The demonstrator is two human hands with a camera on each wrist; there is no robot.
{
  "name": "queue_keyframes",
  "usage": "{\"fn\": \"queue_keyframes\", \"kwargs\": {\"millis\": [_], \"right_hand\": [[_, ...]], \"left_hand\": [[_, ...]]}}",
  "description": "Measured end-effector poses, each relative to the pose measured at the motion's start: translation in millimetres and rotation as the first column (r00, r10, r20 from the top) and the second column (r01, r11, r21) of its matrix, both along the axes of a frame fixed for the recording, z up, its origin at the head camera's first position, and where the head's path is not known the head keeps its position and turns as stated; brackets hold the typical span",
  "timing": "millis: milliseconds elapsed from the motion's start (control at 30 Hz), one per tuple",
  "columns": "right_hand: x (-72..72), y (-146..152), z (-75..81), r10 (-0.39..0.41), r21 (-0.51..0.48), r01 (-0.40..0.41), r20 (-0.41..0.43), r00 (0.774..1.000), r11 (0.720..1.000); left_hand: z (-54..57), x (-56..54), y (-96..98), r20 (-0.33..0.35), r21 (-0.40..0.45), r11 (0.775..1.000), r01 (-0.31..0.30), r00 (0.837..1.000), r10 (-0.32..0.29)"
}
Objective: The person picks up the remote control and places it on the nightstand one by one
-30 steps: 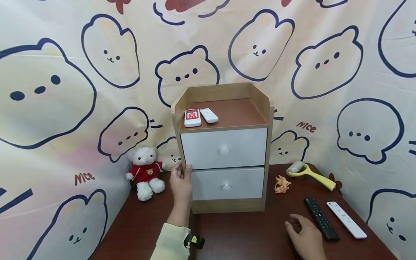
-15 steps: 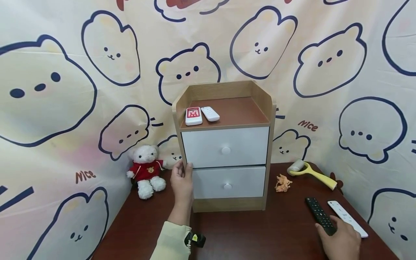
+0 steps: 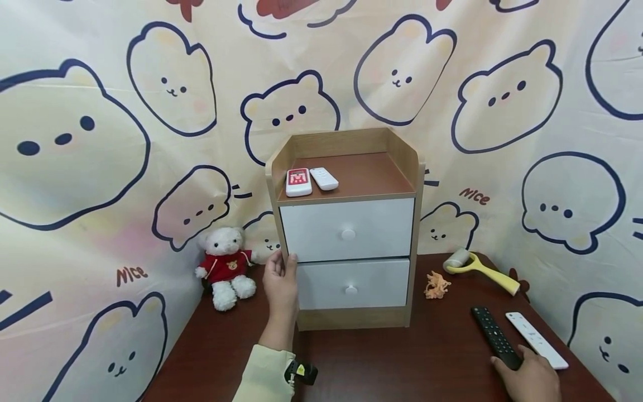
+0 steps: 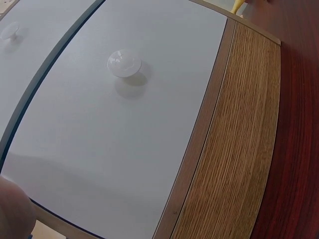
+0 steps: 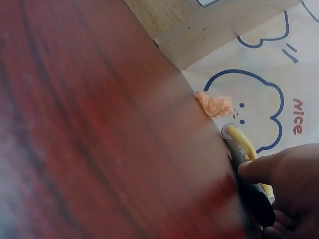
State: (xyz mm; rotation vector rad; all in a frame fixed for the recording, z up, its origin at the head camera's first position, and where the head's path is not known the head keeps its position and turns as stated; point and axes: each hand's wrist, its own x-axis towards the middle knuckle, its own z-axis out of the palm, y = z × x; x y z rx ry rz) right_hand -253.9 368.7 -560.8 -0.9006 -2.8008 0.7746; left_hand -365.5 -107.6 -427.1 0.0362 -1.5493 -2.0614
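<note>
A small wooden cabinet (image 3: 354, 318) with two white drawers, both pushed in, stands on the dark red-brown table. My left hand (image 3: 280, 287) holds its left edge, thumb at the front and fingers along the side. In the left wrist view the thumb (image 4: 15, 209) shows at the corner, near the lower drawer's round knob (image 4: 124, 63). At the right, my right hand (image 3: 534, 377) grips the near end of a black remote control (image 3: 492, 332). The right wrist view has my thumb on its dark edge. A white remote control (image 3: 540, 341) lies alongside, partly behind the hand.
On the cabinet top sit a red-faced white remote (image 3: 298, 182) and a plain white one (image 3: 324, 178). A teddy bear (image 3: 228, 268) in red sits left. An orange crumpled piece (image 3: 436, 286) and a yellow-handled roller (image 3: 484, 271) lie right, by the patterned cloth wall (image 3: 502, 184).
My right hand has moved right across the table to the black remote control and taken hold of its near end. The left hand has stayed at the cabinet's edge.
</note>
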Motion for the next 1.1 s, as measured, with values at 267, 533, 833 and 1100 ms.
{"fn": "queue_keyframes", "kwargs": {"millis": [267,533,833,1100], "right_hand": [[-0.9,1.4,1.1,0.016,0.055,-0.019,0.045,0.999,0.998],[-0.1,1.3,4.5,0.005,0.061,-0.008,0.055,0.998,0.998],[-1.4,-2.1,3.8,-0.037,-0.076,0.034,-0.041,0.998,0.997],[9.5,-23.4,15.6,-0.143,-0.331,0.066,-0.215,0.966,0.941]], "left_hand": [[2.1,0.1,0.9,-0.01,-0.002,1.0,-0.007,1.0,0.007],[2.4,-0.3,0.8,-0.007,0.002,1.0,-0.003,1.0,0.003],[0.3,-2.5,-0.5,-0.016,0.013,1.0,0.006,1.0,-0.006],[-1.9,-1.9,-0.5,-0.014,0.012,1.0,0.011,1.0,-0.011]]}}
